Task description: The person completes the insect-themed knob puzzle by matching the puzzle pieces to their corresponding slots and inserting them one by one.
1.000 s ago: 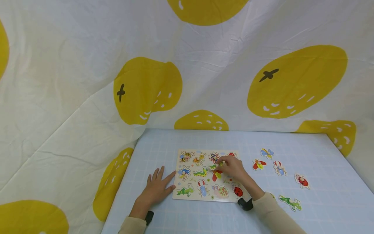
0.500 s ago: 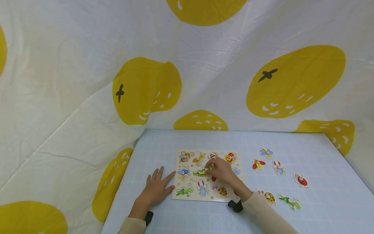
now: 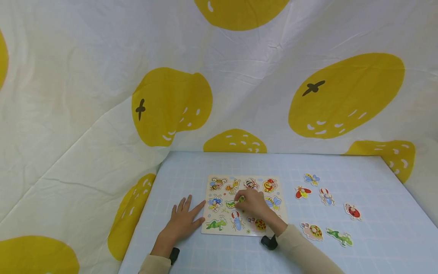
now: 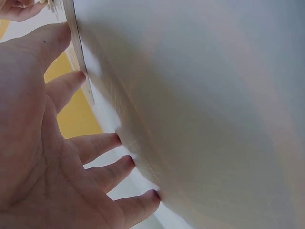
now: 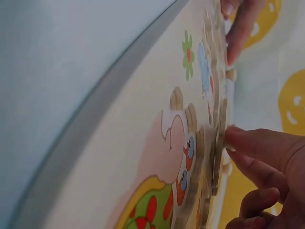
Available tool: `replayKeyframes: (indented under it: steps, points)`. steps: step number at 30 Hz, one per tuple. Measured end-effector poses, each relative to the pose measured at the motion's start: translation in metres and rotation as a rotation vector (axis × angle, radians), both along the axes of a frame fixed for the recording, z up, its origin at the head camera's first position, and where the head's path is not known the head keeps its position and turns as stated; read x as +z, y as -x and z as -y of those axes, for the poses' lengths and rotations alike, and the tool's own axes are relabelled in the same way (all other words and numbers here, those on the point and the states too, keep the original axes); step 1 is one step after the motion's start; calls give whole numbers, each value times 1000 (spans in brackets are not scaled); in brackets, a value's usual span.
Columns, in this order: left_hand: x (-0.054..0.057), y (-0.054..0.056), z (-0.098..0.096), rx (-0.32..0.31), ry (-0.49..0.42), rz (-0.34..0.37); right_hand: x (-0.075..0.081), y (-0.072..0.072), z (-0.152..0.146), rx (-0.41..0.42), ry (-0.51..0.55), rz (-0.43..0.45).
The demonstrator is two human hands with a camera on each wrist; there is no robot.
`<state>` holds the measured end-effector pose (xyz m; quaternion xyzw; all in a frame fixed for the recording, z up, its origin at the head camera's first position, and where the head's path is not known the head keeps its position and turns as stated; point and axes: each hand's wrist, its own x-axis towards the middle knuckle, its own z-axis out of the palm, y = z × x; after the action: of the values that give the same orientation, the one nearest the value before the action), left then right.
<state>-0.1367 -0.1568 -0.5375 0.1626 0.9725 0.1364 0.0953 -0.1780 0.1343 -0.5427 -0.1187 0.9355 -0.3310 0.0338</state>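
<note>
A wooden insect puzzle board (image 3: 243, 232) lies on the table. My right hand (image 3: 254, 203) is over its middle row, thumb and forefinger pinching the small peg of a green caterpillar puzzle piece (image 3: 230, 204). In the right wrist view this piece (image 5: 219, 155) appears edge-on, close over the board at the caterpillar picture; the fingers partly cover it in the head view. My left hand (image 3: 183, 222) lies spread on the table at the left. Its thumb and forefinger (image 4: 66, 90) reach the board's left edge.
Several loose pieces lie right of the board: a bee (image 3: 312, 179), a red-winged bug (image 3: 302, 192), a stag beetle (image 3: 327, 197), a ladybug (image 3: 353, 211), a snail (image 3: 312, 231) and a grasshopper (image 3: 339, 237). A fruit-print cloth (image 3: 239, 95) hangs behind the table.
My right hand has moved left across the board with the caterpillar puzzle piece, from the spider and red bug area to the caterpillar picture. The left hand has stayed in place.
</note>
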Motion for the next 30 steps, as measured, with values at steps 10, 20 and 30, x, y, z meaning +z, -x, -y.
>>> replayKeyframes:
  steps: [10, 20, 30]
  points:
    - [-4, 2, 0, 8, 8, 12, 7, -1, 9, 12, -11, 17]
    - [2, 1, 1, 3, -7, 16, 8, 1, 10, 15, -7, 15]
    - [2, 1, 1, 0, -9, 13, 13, 0, 10, 13, -19, 17]
